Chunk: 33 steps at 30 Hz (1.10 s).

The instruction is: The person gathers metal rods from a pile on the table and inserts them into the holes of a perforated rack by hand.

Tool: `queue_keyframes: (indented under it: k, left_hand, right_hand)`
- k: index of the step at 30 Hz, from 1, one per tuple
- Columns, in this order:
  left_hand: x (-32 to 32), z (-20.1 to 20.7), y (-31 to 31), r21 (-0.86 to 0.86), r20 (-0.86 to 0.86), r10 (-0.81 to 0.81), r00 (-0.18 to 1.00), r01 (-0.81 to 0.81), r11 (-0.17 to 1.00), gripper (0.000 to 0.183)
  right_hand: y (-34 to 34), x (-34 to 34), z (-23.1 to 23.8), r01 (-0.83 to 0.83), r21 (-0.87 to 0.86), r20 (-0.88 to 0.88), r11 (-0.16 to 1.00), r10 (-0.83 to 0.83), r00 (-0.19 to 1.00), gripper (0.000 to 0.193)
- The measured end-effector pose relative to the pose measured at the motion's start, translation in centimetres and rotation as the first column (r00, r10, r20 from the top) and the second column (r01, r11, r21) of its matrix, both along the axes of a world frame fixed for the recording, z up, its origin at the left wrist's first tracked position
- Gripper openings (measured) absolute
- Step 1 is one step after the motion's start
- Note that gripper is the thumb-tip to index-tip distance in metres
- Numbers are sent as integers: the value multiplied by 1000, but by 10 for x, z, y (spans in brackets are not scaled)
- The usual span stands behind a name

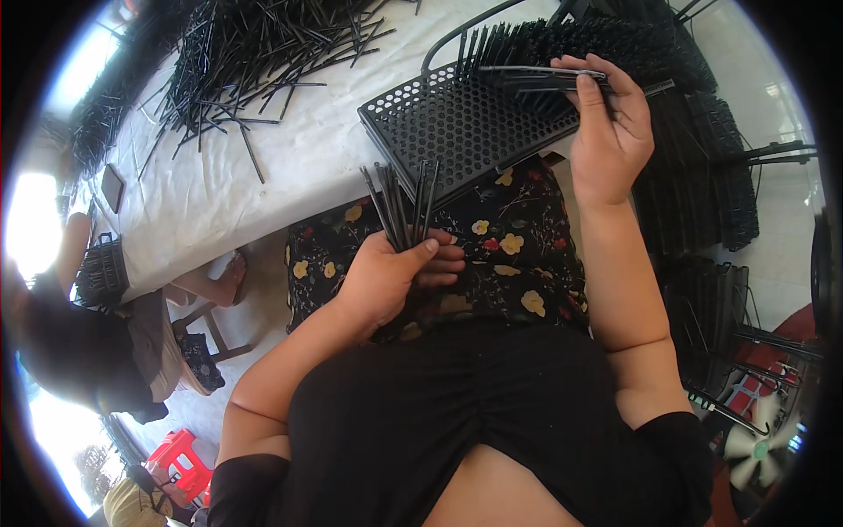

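My left hand point(386, 274) is closed round a bundle of thin black rods point(404, 204), which fan out upward over the flowered cloth on my lap. Above the right part of a black panel with rows of round holes point(457, 140), my right hand point(612, 132) pinches a few thin dark rods point(527, 70) between thumb and fingers, lying nearly level. Many rods point(471, 61) stand upright in the panel's far rows. The panel rests at the table's edge, close to my lap. My right fingers partly hide the ends of the rods they hold.
A large loose heap of black rods point(237, 53) lies on the white-covered table point(211, 202). Dark racks point(702, 176) are stacked at the right, with a fan point(757, 446) below. Another person point(79, 342) sits at the left, near a red stool point(182, 465).
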<state>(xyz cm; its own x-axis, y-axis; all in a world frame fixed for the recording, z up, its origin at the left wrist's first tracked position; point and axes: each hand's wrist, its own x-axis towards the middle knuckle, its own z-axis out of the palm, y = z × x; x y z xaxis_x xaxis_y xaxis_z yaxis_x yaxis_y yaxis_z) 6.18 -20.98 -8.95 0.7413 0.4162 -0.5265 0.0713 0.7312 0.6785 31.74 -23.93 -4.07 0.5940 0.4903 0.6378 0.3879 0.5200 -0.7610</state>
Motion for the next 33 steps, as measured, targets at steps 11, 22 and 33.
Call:
queue_keyframes:
  k: [11, 22, 33]
  left_hand:
    - [0, 5, 4, 9, -36, -50, 998, 51, 999, 24]
    - [-3, 1, 6, 47, -71, -69, 995, 73, 996, 23]
    - [-1, 3, 5, 28, -63, -45, 997, 47, 998, 23]
  right_hand:
    - [17, 3, -19, 202, -60, 264, 978, -180, 948, 15]
    - [19, -1, 0, 249, -118, 379, 961, -189, 906, 16]
    - [21, 5, 7, 337, -226, 521, 914, -179, 835, 18]
